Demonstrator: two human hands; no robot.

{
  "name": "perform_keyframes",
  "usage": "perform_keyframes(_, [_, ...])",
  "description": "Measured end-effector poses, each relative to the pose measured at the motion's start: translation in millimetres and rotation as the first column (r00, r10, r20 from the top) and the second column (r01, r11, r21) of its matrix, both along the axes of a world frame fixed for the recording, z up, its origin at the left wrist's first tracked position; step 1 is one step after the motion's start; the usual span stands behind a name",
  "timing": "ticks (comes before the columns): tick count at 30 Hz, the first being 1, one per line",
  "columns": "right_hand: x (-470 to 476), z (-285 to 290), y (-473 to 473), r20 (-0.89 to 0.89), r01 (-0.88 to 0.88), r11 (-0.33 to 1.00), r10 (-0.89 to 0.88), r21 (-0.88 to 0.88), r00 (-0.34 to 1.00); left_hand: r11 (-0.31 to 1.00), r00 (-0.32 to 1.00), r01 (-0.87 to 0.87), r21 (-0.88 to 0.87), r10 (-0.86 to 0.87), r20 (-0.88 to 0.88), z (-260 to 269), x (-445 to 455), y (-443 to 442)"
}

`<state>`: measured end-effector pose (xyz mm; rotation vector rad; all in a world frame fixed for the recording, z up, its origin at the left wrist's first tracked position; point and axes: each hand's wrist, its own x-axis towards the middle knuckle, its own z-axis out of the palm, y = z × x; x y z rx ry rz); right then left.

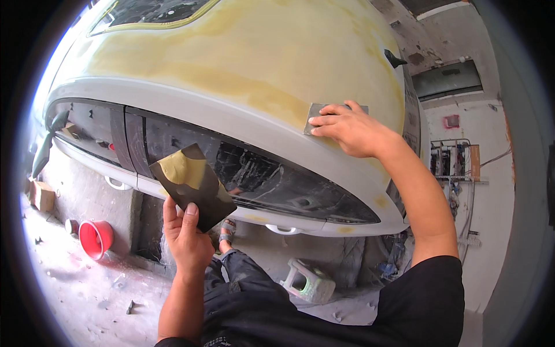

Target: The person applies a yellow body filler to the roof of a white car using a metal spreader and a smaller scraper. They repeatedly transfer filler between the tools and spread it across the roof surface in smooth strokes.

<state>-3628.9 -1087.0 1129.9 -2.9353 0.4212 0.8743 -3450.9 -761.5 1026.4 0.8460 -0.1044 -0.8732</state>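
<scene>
My left hand (187, 238) grips the lower edge of a dark rectangular plate (208, 204) with a mound of yellow body filler (175, 168) on its upper part. It is in front of the car's side windows. My right hand (347, 129) presses a thin grey flat spreader (320, 111) against the edge of the car roof (277, 47), fingers spread over it. The roof is pale, with yellowish filler patches. A black fin antenna (393, 58) stands at its rear end. What lies under the spreader is hidden.
On the floor at left are a red plastic basin (96, 239) and a cardboard box (42, 196). A plastic stool (308, 282) lies tipped over beside the car, behind my legs. A side mirror (43, 152) sticks out at far left. A cluttered rack (453, 160) stands by the right wall.
</scene>
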Motion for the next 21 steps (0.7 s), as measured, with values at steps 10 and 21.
perform_keyframes(10, [-71, -8, -7, 0.021, 0.089, 0.996, -0.090, 0.026, 0.996, 0.995, 0.996, 0.092, -0.039, -0.091, 0.010, 3, -10, -8])
perform_keyframes(21, [-131, -11, -7, 0.043, 0.192, 0.981, -0.193, 0.014, 0.980, 0.991, 0.990, 0.133, -0.016, -0.134, -0.045, 11, -14, -16])
